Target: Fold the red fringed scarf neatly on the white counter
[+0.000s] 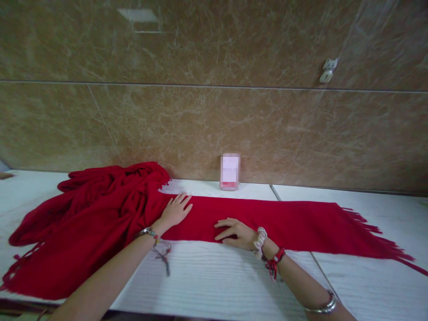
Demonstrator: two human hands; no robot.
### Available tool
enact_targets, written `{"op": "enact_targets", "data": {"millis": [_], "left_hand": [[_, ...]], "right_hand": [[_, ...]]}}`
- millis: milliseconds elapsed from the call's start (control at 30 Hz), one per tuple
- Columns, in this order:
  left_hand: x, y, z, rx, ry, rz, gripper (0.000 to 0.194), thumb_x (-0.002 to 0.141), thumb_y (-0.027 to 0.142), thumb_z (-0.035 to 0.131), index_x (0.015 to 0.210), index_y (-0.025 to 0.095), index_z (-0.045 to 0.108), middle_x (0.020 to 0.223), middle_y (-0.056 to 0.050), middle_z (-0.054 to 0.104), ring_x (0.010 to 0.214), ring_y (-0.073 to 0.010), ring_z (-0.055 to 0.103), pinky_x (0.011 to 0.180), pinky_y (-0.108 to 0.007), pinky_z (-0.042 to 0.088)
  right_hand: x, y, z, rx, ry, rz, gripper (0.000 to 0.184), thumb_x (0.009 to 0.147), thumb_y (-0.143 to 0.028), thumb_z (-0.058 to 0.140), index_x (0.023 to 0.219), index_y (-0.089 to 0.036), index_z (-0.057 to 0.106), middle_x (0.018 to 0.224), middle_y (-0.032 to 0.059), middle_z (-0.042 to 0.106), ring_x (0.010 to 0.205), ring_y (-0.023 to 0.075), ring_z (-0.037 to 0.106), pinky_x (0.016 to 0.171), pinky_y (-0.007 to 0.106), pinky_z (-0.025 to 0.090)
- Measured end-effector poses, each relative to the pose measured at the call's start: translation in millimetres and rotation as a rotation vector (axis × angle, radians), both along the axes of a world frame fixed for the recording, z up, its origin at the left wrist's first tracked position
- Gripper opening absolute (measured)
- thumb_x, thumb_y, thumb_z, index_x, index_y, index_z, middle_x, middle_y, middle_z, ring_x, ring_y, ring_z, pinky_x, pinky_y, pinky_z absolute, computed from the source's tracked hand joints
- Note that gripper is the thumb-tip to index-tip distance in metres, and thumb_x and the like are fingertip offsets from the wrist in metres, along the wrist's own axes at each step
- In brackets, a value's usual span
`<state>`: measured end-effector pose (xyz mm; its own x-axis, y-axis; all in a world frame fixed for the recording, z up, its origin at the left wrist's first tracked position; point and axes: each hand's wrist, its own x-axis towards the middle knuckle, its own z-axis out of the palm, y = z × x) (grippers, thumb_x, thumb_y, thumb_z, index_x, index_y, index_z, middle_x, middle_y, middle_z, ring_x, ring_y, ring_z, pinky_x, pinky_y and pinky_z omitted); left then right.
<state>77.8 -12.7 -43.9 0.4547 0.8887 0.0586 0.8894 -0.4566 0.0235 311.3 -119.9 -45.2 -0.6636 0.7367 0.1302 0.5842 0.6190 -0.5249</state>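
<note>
A red fringed scarf (pixel 287 223) lies across the white surface. Its right part is flat and long, with fringe at the far right end, while a loose, rumpled heap of red cloth (pixel 100 214) covers the left side. My left hand (pixel 175 211) rests flat on the scarf where the smooth part meets the heap, fingers spread. Farther right, my right hand (pixel 237 234) lies on the scarf near its front edge, fingers stretched toward the left and apart. Neither hand grips the cloth.
The white wood-grain table (pixel 200 276) has seams on its right side. A phone-like upright object (pixel 230 172), blurred out, leans against the brown marbled wall (pixel 200 120) behind. A small white cat-shaped hook (pixel 328 70) is fixed to the wall at upper right.
</note>
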Motion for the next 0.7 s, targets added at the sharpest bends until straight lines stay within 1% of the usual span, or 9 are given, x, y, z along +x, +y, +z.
{"op": "enact_targets", "data": {"millis": [100, 200, 300, 367, 467, 533, 600, 667, 700], "left_hand": [[-21, 6, 1.4, 0.026, 0.012, 0.104, 0.046, 0.086, 0.031, 0.027, 0.128, 0.015, 0.033, 0.138, -0.012, 0.027, 0.126, -0.0226, 0.023, 0.098, -0.043, 0.026], [-22, 6, 0.8, 0.044, 0.012, 0.111, 0.045, 0.086, 0.031, 0.028, 0.128, 0.015, 0.034, 0.137, -0.012, 0.029, 0.126, -0.0213, 0.024, 0.098, -0.041, 0.026], [-20, 6, -2.3, 0.079, 0.005, 0.091, 0.045, 0.085, 0.03, 0.028, 0.127, 0.016, 0.036, 0.136, -0.011, 0.032, 0.125, -0.0206, 0.026, 0.098, -0.04, 0.027], [-20, 8, -5.4, 0.115, 0.004, 0.073, 0.044, 0.085, 0.031, 0.029, 0.125, 0.017, 0.038, 0.135, -0.011, 0.034, 0.124, -0.0207, 0.028, 0.096, -0.041, 0.029], [-23, 12, -9.9, 0.16, 0.0, 0.061, 0.043, 0.085, 0.032, 0.029, 0.124, 0.019, 0.039, 0.133, -0.01, 0.037, 0.123, -0.0217, 0.031, 0.095, -0.042, 0.03], [-25, 13, -11.2, 0.168, -0.005, 0.052, 0.043, 0.085, 0.032, 0.029, 0.124, 0.018, 0.04, 0.133, -0.011, 0.038, 0.123, -0.0225, 0.031, 0.095, -0.043, 0.03], [-26, 14, -10.7, 0.156, -0.012, 0.033, 0.044, 0.085, 0.032, 0.029, 0.125, 0.017, 0.039, 0.133, -0.011, 0.037, 0.123, -0.0226, 0.031, 0.095, -0.043, 0.03], [-26, 14, -9.2, 0.131, -0.011, 0.02, 0.045, 0.085, 0.031, 0.028, 0.125, 0.015, 0.039, 0.134, -0.012, 0.036, 0.124, -0.0223, 0.03, 0.096, -0.042, 0.029], [-26, 14, -8.4, 0.122, -0.004, 0.018, 0.045, 0.085, 0.031, 0.028, 0.125, 0.015, 0.039, 0.134, -0.012, 0.035, 0.124, -0.0223, 0.029, 0.097, -0.042, 0.029]], "right_hand": [[0, -1, 1.4, -0.005, 0.009, -0.003, 0.024, 0.08, -0.025, 0.051, 0.1, -0.024, 0.064, 0.12, 0.0066, 0.052, 0.115, 0.0168, 0.041, 0.1, 0.038, 0.025], [1, -3, 3.6, -0.012, 0.049, -0.018, 0.024, 0.079, -0.026, 0.05, 0.099, -0.023, 0.064, 0.118, 0.0067, 0.054, 0.113, 0.0172, 0.044, 0.098, 0.037, 0.03], [-3, 0, 8.0, 0.051, 0.139, -0.166, 0.031, 0.081, -0.026, 0.046, 0.108, -0.02, 0.059, 0.118, 0.0087, 0.054, 0.112, 0.0174, 0.045, 0.096, 0.036, 0.034], [-13, 6, 12.2, 0.109, 0.132, -0.345, 0.037, 0.082, -0.027, 0.043, 0.117, -0.018, 0.051, 0.122, 0.01, 0.05, 0.117, 0.019, 0.04, 0.098, 0.04, 0.03], [-42, 21, 16.3, 0.113, -0.015, -0.556, 0.049, 0.082, -0.033, 0.042, 0.128, -0.017, 0.036, 0.133, 0.0118, 0.037, 0.124, 0.0232, 0.028, 0.1, 0.049, 0.021], [-66, 33, 15.3, 0.089, -0.121, -0.579, 0.053, 0.083, -0.039, 0.038, 0.132, -0.018, 0.029, 0.138, 0.0107, 0.028, 0.127, 0.0248, 0.02, 0.1, 0.054, 0.016], [-84, 43, 11.3, 0.067, -0.204, -0.559, 0.052, 0.085, -0.042, 0.033, 0.132, -0.021, 0.027, 0.14, 0.008, 0.025, 0.128, 0.0252, 0.015, 0.099, 0.057, 0.012], [-89, 47, 6.1, 0.043, -0.268, -0.551, 0.049, 0.086, -0.043, 0.028, 0.131, -0.023, 0.03, 0.14, 0.0058, 0.024, 0.128, 0.0259, 0.014, 0.098, 0.059, 0.01], [-84, 46, 3.6, 0.031, -0.295, -0.558, 0.048, 0.087, -0.043, 0.027, 0.131, -0.024, 0.031, 0.14, 0.005, 0.024, 0.128, 0.0265, 0.015, 0.097, 0.06, 0.01]]}}
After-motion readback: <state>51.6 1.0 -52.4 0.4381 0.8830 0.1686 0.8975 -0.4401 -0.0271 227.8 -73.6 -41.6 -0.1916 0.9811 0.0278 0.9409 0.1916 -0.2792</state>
